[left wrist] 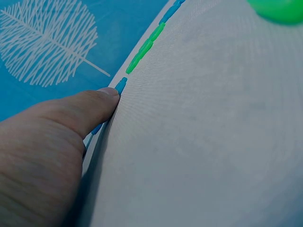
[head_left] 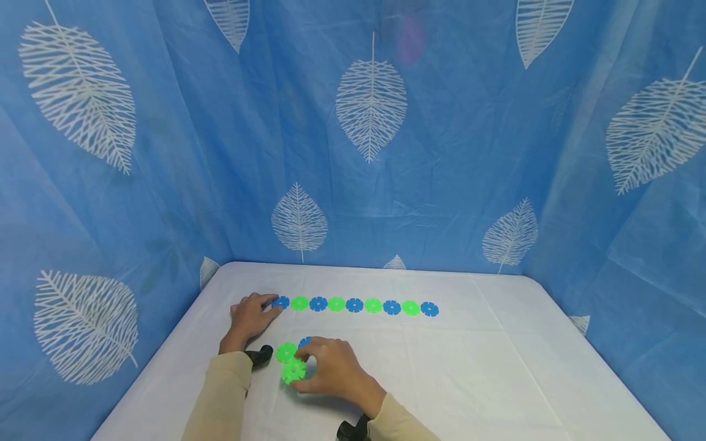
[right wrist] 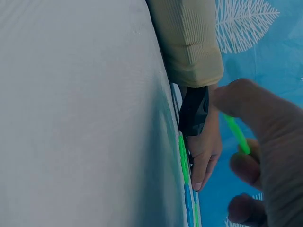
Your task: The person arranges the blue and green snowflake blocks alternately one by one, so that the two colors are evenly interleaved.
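Observation:
A row of notched plastic discs, blue and green in turn, lies flat along the far part of the table. At its left end my left hand (head_left: 250,318) has thumb and index finger at the edges of a blue notched disc (head_left: 282,302). The left thumb (left wrist: 102,101) presses against that disc's rim in the left wrist view. Nearer me, my right hand (head_left: 333,367) pinches a green notched disc (head_left: 294,371) between thumb and index finger, raised over the table. Behind it lie another green disc (head_left: 286,352) and a blue disc (head_left: 305,342), partly hidden by the right fingers.
The white-covered table (head_left: 469,367) has a blue leaf-print curtain (head_left: 441,184) around its back and sides. Further right, the row ends in a blue disc (head_left: 429,309). Dark straps with devices (head_left: 259,356) sit at both wrists.

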Motion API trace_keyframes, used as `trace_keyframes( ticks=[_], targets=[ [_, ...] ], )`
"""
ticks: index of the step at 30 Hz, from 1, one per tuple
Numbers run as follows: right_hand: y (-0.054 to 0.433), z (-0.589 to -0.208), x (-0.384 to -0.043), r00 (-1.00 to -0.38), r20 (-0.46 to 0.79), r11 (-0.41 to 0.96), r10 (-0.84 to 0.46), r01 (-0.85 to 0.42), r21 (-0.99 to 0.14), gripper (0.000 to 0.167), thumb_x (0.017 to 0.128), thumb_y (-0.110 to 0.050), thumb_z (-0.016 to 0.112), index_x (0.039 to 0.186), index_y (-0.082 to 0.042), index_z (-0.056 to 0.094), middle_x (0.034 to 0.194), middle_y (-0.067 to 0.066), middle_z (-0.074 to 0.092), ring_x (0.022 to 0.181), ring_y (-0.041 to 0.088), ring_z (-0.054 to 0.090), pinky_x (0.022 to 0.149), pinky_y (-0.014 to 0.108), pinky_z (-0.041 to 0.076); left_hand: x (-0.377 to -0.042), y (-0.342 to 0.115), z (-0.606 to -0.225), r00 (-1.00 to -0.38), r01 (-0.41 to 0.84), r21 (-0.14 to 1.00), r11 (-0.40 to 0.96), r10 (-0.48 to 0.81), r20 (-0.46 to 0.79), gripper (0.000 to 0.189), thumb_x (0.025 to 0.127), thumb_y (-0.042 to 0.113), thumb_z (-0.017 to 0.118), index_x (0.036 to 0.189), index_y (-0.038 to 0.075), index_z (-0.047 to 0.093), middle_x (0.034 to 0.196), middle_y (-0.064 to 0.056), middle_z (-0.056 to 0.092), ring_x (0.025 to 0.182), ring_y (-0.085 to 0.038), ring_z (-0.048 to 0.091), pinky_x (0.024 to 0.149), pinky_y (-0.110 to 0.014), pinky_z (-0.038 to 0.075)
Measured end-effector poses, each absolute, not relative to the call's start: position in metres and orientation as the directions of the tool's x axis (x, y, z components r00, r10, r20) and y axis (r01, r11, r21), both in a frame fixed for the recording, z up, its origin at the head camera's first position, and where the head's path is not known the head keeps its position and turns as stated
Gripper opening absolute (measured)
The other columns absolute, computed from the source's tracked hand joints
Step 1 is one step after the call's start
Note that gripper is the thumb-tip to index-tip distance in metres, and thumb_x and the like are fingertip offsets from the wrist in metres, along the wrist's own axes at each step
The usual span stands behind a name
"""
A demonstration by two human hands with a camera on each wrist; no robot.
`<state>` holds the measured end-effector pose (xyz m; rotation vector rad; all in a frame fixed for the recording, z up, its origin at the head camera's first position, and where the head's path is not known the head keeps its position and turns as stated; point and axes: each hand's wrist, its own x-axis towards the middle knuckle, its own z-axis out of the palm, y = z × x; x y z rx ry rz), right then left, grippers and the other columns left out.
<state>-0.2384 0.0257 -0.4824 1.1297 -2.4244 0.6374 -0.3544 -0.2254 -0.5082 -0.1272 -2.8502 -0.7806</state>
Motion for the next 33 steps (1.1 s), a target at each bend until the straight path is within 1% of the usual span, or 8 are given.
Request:
trace_keyframes(
  ticks=[5,9,12,16,20,23,28,33],
  targets=[
    [0.030,-0.479,-0.240,-0.546,0.631,0.505,-0.550,-0.820,-0.269,0.040,0.072,-0.050,0.085,0.098,-0.021,0.075,0.085,-0.014,0.070,0.071,0.002,0.066,0.060,0.005,0.039,-0.354,-0.225,-0.511,-0.978,0.125,0.494,0.860,0.024,0.205,0.048,0.092,0.043,0.067,0.132,0.017,0.067,0.112,-0.011,0.066,0.103,-0.031,0.057,0.085,-0.052,0.030],
    [0.040,-0.474,-0.247,-0.523,0.684,0.509,-0.509,-0.823,-0.252,0.041,0.070,-0.045,0.088,0.099,-0.019,0.074,0.086,-0.011,0.070,0.067,0.007,0.066,0.059,0.006,0.039,-0.354,-0.222,-0.512,-0.980,0.123,0.498,0.859,0.025,0.200,0.048,0.093,0.045,0.067,0.132,0.018,0.067,0.112,-0.011,0.066,0.104,-0.031,0.057,0.086,-0.052,0.030],
    [0.051,-0.468,-0.254,-0.498,0.725,0.531,-0.475,-0.819,-0.215,0.043,0.068,-0.041,0.090,0.100,-0.018,0.074,0.087,-0.009,0.070,0.060,0.006,0.061,0.055,0.007,0.036,-0.354,-0.221,-0.512,-0.981,0.127,0.507,0.853,0.031,0.193,0.049,0.093,0.045,0.067,0.133,0.017,0.066,0.114,-0.012,0.066,0.105,-0.031,0.057,0.086,-0.051,0.030],
    [0.063,-0.463,-0.265,-0.485,0.752,0.572,-0.446,-0.801,-0.177,0.044,0.067,-0.042,0.091,0.101,-0.018,0.074,0.088,-0.010,0.070,0.053,-0.001,0.048,0.051,0.007,0.031,-0.355,-0.223,-0.512,-0.981,0.120,0.508,0.853,0.024,0.193,0.048,0.093,0.044,0.067,0.133,0.017,0.066,0.115,-0.012,0.066,0.105,-0.030,0.056,0.086,-0.051,0.030],
    [0.074,-0.458,-0.274,-0.510,0.752,0.614,-0.416,-0.768,-0.182,0.043,0.069,-0.043,0.089,0.101,-0.019,0.074,0.087,-0.011,0.069,0.054,-0.004,0.044,0.050,0.007,0.031,-0.356,-0.224,-0.511,-0.981,0.122,0.506,0.854,0.027,0.191,0.049,0.093,0.044,0.067,0.134,0.017,0.066,0.115,-0.012,0.066,0.106,-0.030,0.056,0.086,-0.052,0.030],
    [0.082,-0.453,-0.278,-0.550,0.741,0.635,-0.386,-0.741,-0.219,0.040,0.071,-0.041,0.088,0.100,-0.019,0.074,0.087,-0.010,0.070,0.057,-0.003,0.048,0.051,0.009,0.034,-0.356,-0.225,-0.511,-0.982,0.122,0.508,0.853,0.030,0.185,0.049,0.093,0.044,0.067,0.134,0.017,0.066,0.116,-0.012,0.066,0.107,-0.031,0.056,0.086,-0.052,0.030],
    [0.097,-0.444,-0.285,-0.624,0.724,0.673,-0.294,-0.673,-0.307,0.036,0.072,-0.038,0.089,0.099,-0.018,0.074,0.086,-0.008,0.070,0.059,0.001,0.053,0.052,0.013,0.040,-0.357,-0.224,-0.511,-0.983,0.115,0.506,0.855,0.026,0.179,0.049,0.093,0.044,0.067,0.134,0.017,0.066,0.116,-0.012,0.065,0.108,-0.031,0.056,0.087,-0.052,0.030],
    [0.119,-0.441,-0.297,-0.655,0.724,0.716,-0.215,-0.610,-0.339,0.038,0.071,-0.039,0.089,0.099,-0.019,0.075,0.085,-0.006,0.070,0.059,0.004,0.054,0.053,0.017,0.042,-0.357,-0.224,-0.510,-0.984,0.109,0.505,0.856,0.022,0.176,0.049,0.093,0.044,0.067,0.134,0.017,0.065,0.117,-0.013,0.065,0.109,-0.032,0.056,0.088,-0.054,0.031]
  ],
)
